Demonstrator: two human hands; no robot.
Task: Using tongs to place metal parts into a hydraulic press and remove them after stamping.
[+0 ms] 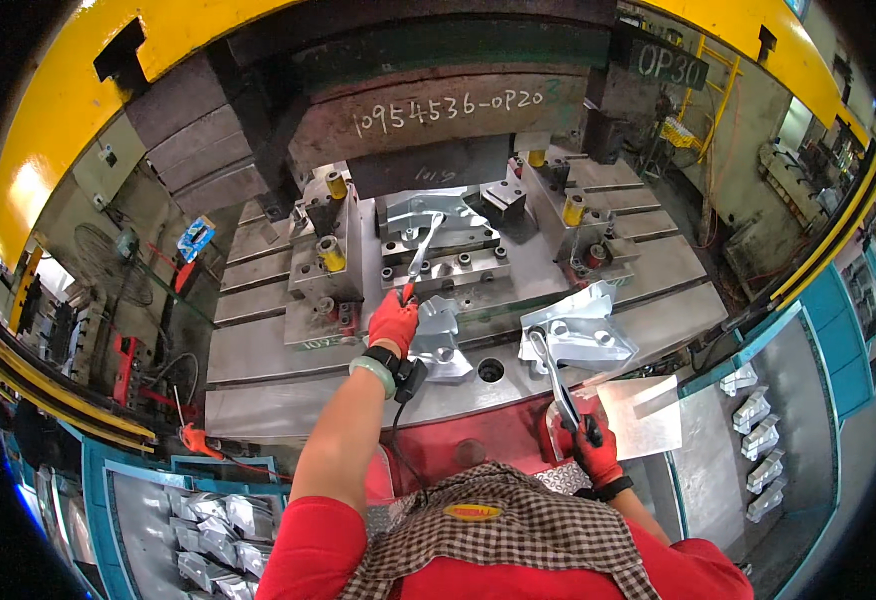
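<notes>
My left hand [394, 322], in a red glove, is closed on a long silver tool with a rounded head [421, 258]. The tool's far end reaches over a bent silver sheet-metal part [413, 210] lying on the lower die [473, 268]. Just right of that hand, another formed metal part [440, 338] rests at the front of the press bed. My right hand [600, 455], also red-gloved, grips a similar silver tool with a dark handle [555, 385]. Its rounded head is over a third metal part [588, 335]. Whether either tool head touches metal, I cannot tell.
A heavy upper die [438, 115] hangs over the lower one, inside a yellow press frame [58, 110]. Guide posts with yellow collars [331, 253] flank the die. A bin [138, 510] at lower left holds several metal parts; more stand in a row on a tray [713, 450] at right.
</notes>
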